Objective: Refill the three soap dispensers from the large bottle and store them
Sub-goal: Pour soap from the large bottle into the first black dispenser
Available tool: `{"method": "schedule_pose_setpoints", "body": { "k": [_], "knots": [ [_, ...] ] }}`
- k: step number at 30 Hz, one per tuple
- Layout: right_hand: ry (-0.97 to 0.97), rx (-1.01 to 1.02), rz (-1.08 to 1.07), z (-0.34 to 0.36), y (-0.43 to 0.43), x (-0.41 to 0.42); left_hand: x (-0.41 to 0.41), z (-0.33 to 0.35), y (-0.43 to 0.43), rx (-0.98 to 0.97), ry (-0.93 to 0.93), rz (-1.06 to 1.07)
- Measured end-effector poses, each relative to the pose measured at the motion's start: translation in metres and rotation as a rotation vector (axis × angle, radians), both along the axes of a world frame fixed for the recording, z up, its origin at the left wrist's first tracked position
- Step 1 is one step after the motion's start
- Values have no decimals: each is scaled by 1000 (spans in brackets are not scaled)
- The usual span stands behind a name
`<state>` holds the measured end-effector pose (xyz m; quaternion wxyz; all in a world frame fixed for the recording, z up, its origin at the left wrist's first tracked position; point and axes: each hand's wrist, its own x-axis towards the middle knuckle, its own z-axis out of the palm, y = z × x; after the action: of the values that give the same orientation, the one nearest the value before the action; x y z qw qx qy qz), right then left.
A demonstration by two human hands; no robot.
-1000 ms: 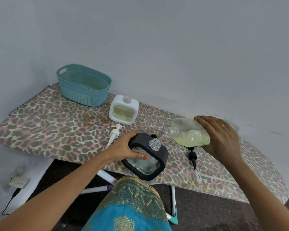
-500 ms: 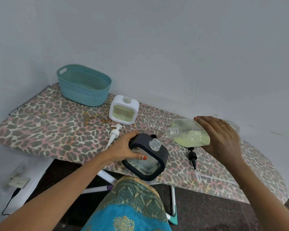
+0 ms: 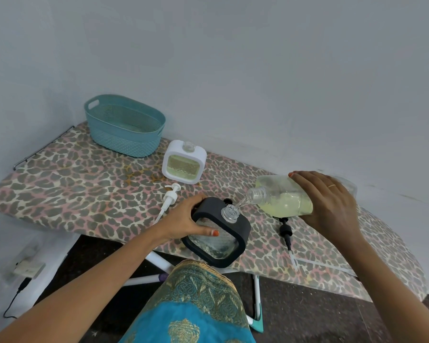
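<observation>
My right hand (image 3: 330, 206) grips the large clear bottle (image 3: 280, 198) of pale yellow soap, tipped on its side with its open neck pointing left. A thin stream runs from the neck into the open mouth of the black square dispenser (image 3: 219, 233). My left hand (image 3: 185, 220) holds that dispenser by its left side, tilted at the board's front edge. A white square dispenser (image 3: 183, 162) stands uncapped behind, with yellow soap inside. A white pump (image 3: 169, 198) and a black pump (image 3: 285, 231) lie loose on the board.
A teal plastic basket (image 3: 124, 126) sits at the back left of the leopard-print ironing board (image 3: 67, 184). The grey wall runs close behind the board. A power strip (image 3: 29, 267) with a cable lies on the floor at lower left.
The bottle and the black dispenser hold nearly the same pose while the soap keeps flowing. Both hands stay where they were.
</observation>
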<state>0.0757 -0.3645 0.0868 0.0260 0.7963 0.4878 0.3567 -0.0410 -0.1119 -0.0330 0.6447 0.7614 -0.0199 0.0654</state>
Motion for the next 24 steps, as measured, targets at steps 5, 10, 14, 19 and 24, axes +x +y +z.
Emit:
{"method": "schedule_pose_setpoints", "body": {
  "k": [5,10,14,19,24],
  "knots": [
    [-1,13,15,2,-1,0,-1,2,-1,-20,0,2],
    [3,13,11,2,-1,0,-2,3,-3,-34,10,8],
    [5,13,4,2,-2,0,-2,2,-3,-22,22,20],
    [-2,15,7,4,-1,-1,1,-3,-2,6,24,24],
    [-12,18,13,4,-2,-1,-1,2,-3,-13,12,21]
  ]
}}
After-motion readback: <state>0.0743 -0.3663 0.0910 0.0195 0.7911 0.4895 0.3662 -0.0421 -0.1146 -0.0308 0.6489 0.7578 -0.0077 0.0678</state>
